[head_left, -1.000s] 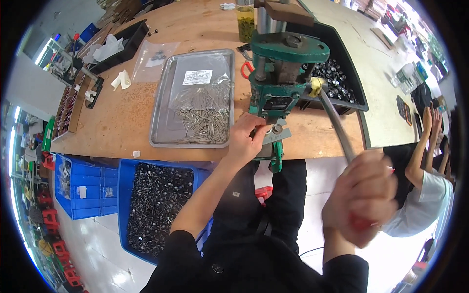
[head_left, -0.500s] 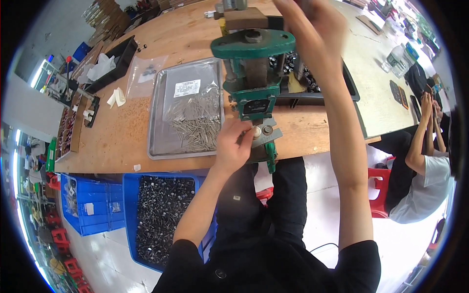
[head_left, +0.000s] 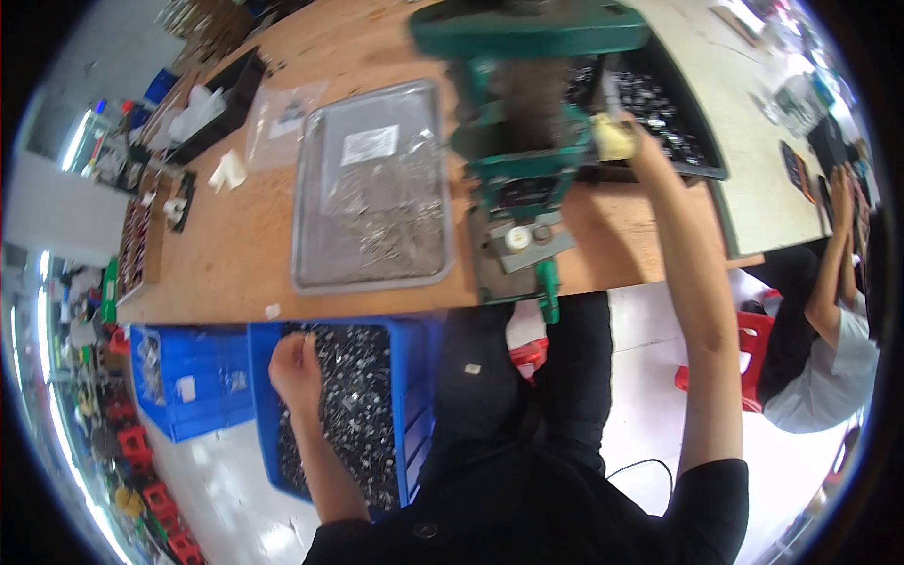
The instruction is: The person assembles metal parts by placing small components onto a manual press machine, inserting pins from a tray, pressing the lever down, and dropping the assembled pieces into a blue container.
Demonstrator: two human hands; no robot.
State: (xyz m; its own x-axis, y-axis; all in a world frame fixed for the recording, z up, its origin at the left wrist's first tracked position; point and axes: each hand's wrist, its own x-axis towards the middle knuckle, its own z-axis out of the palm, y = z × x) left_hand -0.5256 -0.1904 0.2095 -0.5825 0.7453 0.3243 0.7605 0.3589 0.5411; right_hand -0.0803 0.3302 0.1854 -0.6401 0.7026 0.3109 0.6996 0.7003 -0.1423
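Green press (head_left: 527,122) stands on the wooden table (head_left: 226,273), toward one o'clock from the middle of the view, its outline blurred. From the left hand (head_left: 297,370) it lies well apart, between one and two o'clock; from the right hand (head_left: 642,141) it lies near, at nine o'clock. Over the ten o'clock side of the blue bin (head_left: 405,381), the left hand has its fingers drawn close together, the gap narrow; I cannot tell whether anything is pinched there. Partly hidden and blurred, the right hand is beside the yellow wrapping (head_left: 614,137) on the press's three o'clock side; its grip cannot be told. Below the press head, toward six o'clock, a metal plate (head_left: 556,248) bears a white round piece (head_left: 517,238), at two o'clock from the left hand and well apart from it. Toward eight o'clock from the press lies the grey tray (head_left: 311,245) with loose metal pins (head_left: 400,235).
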